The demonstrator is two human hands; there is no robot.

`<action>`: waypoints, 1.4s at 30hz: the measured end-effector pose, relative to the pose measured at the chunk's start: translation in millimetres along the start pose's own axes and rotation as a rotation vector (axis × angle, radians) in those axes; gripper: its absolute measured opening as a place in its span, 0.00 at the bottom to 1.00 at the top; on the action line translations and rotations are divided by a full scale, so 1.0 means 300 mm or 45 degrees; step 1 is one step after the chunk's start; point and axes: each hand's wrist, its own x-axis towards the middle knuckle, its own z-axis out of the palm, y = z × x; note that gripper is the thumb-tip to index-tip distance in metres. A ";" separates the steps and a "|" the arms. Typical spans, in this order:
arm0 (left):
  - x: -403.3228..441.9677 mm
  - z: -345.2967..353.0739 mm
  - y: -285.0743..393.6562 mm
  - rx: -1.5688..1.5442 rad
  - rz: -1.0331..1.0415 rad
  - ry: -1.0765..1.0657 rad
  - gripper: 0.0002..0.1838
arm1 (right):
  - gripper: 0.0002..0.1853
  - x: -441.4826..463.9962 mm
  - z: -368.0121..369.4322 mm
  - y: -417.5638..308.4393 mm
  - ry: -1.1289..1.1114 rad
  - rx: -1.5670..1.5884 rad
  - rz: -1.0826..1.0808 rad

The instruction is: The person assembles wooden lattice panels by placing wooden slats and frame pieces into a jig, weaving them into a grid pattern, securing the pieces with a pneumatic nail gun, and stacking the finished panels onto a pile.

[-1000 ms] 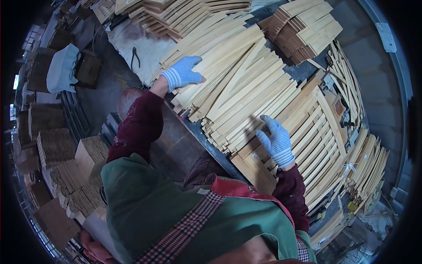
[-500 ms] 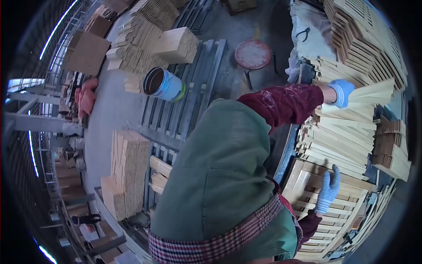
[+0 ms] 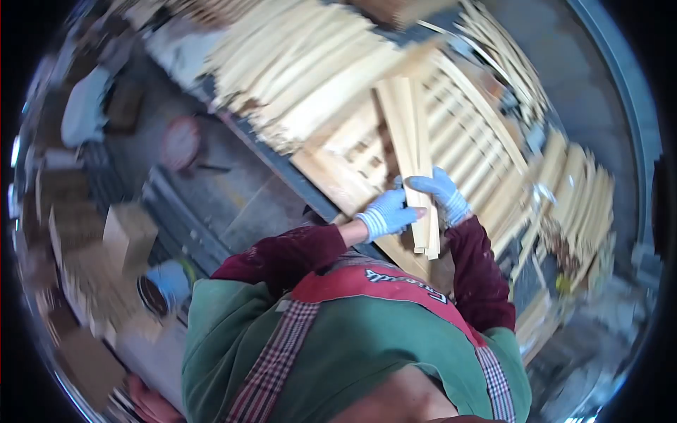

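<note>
A small bundle of thin, pale wooden slats point(image 3: 403, 134) stands out from my hands, angled away over the work surface. My left hand point(image 3: 386, 213), in a striped blue-and-white glove, is closed on its near left side. From the right, my right hand point(image 3: 444, 194), gloved alike, grips the same bundle. The near ends of the slats stick out between and below the hands. Beneath them lies a slatted wooden panel point(image 3: 486, 151), partly hidden by the bundle.
Many loose slats point(image 3: 303, 63) are heaped on the table beyond my left hand. More slat bundles point(image 3: 575, 204) lie to the right. On the floor at left are a round red stool point(image 3: 181, 143), a blue bucket point(image 3: 166, 285) and stacked wood blocks point(image 3: 129, 236).
My left hand has come from the slat pile to in front of my body. My right hand, open before, now grips the slat bundle too. The view has swung round.
</note>
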 end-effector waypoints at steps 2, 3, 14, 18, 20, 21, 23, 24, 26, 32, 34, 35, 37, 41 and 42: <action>0.050 0.068 -0.001 0.076 0.000 -0.070 0.19 | 0.21 -0.059 -0.093 -0.005 -0.040 -0.057 0.052; 0.072 0.090 0.013 0.097 -0.002 -0.119 0.20 | 0.22 -0.084 -0.121 -0.025 0.017 -0.062 0.068; 0.173 -0.156 0.118 1.435 0.624 0.148 0.19 | 0.25 -0.130 -0.612 -0.040 1.339 -0.880 -0.499; 0.337 -0.256 0.165 1.747 1.071 0.252 0.16 | 0.19 -0.158 -0.370 0.072 1.258 -1.181 -0.533; 0.396 -0.264 0.173 1.920 1.157 0.212 0.14 | 0.16 -0.163 -0.277 0.092 1.281 -1.363 -0.558; 0.412 -0.266 0.178 1.958 1.175 0.172 0.13 | 0.16 -0.167 -0.240 0.105 1.262 -1.380 -0.527; 0.430 -0.268 0.193 2.032 1.209 0.089 0.12 | 0.14 -0.167 -0.183 0.118 1.181 -1.455 -0.419; 0.441 -0.272 0.196 2.041 1.209 0.015 0.13 | 0.14 -0.167 -0.176 0.127 1.198 -1.527 -0.396; 0.462 -0.288 0.205 2.055 1.201 -0.116 0.14 | 0.14 -0.167 -0.172 0.145 1.215 -1.683 -0.357; 0.462 -0.360 0.218 1.969 1.239 -0.325 0.11 | 0.16 -0.181 -0.172 0.186 1.124 -1.965 -0.256; 0.432 -0.375 0.223 1.943 1.300 -0.347 0.11 | 0.15 -0.175 -0.170 0.194 1.106 -2.067 -0.241; 0.399 -0.370 0.229 1.950 1.297 -0.351 0.11 | 0.14 -0.174 -0.169 0.187 1.102 -2.114 -0.223; 0.357 -0.356 0.229 1.956 1.309 -0.418 0.09 | 0.12 -0.154 -0.179 0.193 1.122 -2.226 -0.239; 0.312 -0.292 0.169 1.662 1.643 -0.350 0.14 | 0.11 -0.120 -0.196 0.182 1.158 -2.349 -0.137; 0.311 -0.267 0.159 1.671 1.647 -0.341 0.15 | 0.10 -0.118 -0.207 0.179 1.119 -2.329 -0.091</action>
